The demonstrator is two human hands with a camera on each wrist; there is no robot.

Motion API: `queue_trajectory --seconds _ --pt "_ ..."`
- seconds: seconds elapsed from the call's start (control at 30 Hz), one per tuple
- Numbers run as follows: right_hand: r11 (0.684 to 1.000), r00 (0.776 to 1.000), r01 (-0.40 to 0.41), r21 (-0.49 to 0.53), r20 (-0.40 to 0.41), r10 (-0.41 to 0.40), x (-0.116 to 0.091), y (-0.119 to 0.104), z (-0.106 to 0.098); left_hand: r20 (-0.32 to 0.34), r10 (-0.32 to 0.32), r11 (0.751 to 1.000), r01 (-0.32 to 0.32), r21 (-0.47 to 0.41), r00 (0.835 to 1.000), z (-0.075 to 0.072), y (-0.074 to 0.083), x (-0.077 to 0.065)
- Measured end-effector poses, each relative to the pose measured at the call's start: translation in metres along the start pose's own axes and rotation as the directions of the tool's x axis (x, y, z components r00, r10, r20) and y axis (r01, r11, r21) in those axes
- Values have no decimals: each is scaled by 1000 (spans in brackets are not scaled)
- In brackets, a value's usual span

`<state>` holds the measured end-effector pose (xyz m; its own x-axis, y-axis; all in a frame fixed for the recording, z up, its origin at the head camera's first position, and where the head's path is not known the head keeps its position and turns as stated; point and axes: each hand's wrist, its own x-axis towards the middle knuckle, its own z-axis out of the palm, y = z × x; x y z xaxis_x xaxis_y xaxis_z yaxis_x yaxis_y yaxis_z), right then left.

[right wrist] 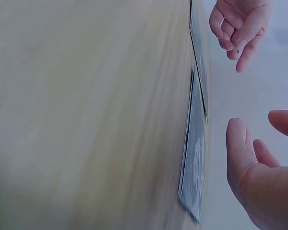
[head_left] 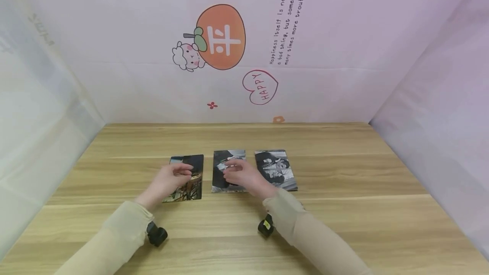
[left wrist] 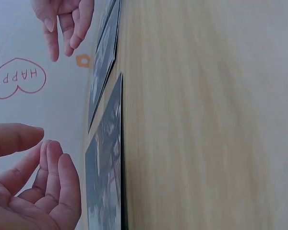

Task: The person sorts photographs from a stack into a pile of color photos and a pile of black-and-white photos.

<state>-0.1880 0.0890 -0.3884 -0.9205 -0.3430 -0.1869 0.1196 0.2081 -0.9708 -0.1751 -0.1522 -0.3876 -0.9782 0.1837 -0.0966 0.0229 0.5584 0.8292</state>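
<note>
Three rectangular picture cards lie in a row on the wooden table. The left card (head_left: 194,191) shows dark and brownish tones, while the middle card (head_left: 218,178) and right card (head_left: 273,167) are black and white. My left hand (head_left: 168,181) hovers over the left card, its fingers loosely bent and nothing between them. Over the middle card is my right hand (head_left: 246,177), covering part of the picture. In the right wrist view its thumb and fingers (right wrist: 236,143) stand apart with a gap between. Both hands are raised above the cards in the wrist views.
The wooden tabletop (head_left: 214,241) extends on all sides of the cards. Behind it rises a pale printed cloth (head_left: 328,88) with an orange fruit drawing (head_left: 229,60) and lettering. More pale cloth hangs at left and right. A small black camera (head_left: 157,234) sits at the left wrist.
</note>
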Motion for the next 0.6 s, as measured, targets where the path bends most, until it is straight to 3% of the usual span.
queue_trajectory --seconds 0.23,0.6 --pt "999 1000 13 -41 0 -14 -10 7 -22 12 -17 995 18 -98 1000 20 8 7" --pt "999 999 -14 36 -51 16 -19 17 -50 14 -17 987 19 -162 1000 50 25 17"
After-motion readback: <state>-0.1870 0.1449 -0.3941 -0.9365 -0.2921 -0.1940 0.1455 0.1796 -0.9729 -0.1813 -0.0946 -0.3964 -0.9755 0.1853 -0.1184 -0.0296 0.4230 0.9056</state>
